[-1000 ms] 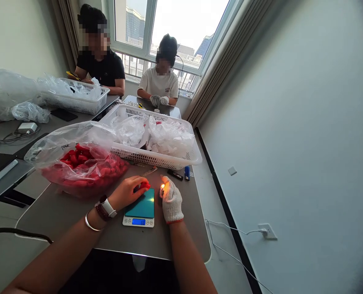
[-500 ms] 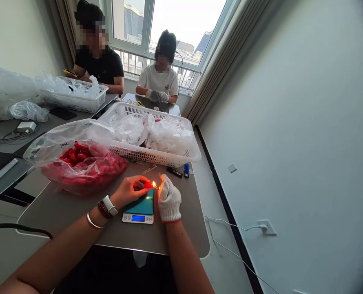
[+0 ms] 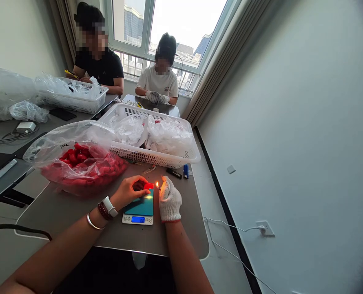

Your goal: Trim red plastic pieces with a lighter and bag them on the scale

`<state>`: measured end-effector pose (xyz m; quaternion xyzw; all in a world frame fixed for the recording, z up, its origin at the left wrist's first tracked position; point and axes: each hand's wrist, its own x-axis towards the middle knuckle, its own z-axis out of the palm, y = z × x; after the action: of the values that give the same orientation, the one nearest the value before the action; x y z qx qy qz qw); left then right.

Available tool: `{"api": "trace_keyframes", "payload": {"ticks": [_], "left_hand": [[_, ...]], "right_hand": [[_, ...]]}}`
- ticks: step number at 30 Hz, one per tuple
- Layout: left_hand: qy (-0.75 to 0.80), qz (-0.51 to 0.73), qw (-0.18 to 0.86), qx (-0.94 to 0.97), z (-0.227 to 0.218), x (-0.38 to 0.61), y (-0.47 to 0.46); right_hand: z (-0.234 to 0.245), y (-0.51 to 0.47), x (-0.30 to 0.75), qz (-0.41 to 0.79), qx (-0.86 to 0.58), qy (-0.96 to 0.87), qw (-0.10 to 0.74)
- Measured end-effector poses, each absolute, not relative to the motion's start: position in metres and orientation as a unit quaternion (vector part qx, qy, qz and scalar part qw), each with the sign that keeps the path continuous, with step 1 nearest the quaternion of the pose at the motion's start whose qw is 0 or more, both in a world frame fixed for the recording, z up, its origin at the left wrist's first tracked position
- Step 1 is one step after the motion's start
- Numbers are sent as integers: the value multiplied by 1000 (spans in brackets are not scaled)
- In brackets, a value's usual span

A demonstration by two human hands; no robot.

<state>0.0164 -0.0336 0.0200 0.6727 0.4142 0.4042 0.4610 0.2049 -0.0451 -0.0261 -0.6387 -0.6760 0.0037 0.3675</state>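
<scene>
Between the thumb and fingers of my bare left hand point(image 3: 127, 192) is a small red plastic-looking piece point(image 3: 149, 185), held above a kitchen scale point(image 3: 142, 208) with a teal top and a lit display. My right hand point(image 3: 170, 201), in a white knit glove, is closed around a lighter whose body is mostly hidden. A small flame point(image 3: 157, 185) burns at its tip, a short gap to the right of the red piece. To the left of my hands lies a clear plastic bag point(image 3: 89, 173) full of similar red pieces.
A white basket point(image 3: 151, 156) with plastic bags stands behind my hands. A black object point(image 3: 173, 173) and a blue object point(image 3: 186, 171) lie near the table's right edge. Two co-workers sit across, by the window. Another basket point(image 3: 98, 100) is at the left.
My right hand has moved slightly right, so the flame now stands apart from the red piece. My left hand keeps hold of the piece in nearly the same place.
</scene>
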Motion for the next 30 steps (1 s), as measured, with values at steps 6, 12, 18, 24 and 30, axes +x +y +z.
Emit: {"api": "trace_keyframes", "payload": {"ticks": [6, 12, 18, 24, 30], "left_hand": [[409, 422, 469, 659, 19, 17, -33], [409, 425, 430, 684, 19, 16, -32], [422, 430, 434, 670, 17, 16, -32], [412, 420, 459, 666, 17, 17, -33], [416, 424, 477, 647, 16, 18, -34]], "right_hand": [[-28, -47, 206, -11, -615, -704, 356], [-33, -44, 207, -31, -610, -710, 350], [-37, -44, 206, -9, -627, -697, 348], [-35, -44, 205, -20, -641, -695, 327], [-33, -44, 206, -21, -650, -696, 306]]}}
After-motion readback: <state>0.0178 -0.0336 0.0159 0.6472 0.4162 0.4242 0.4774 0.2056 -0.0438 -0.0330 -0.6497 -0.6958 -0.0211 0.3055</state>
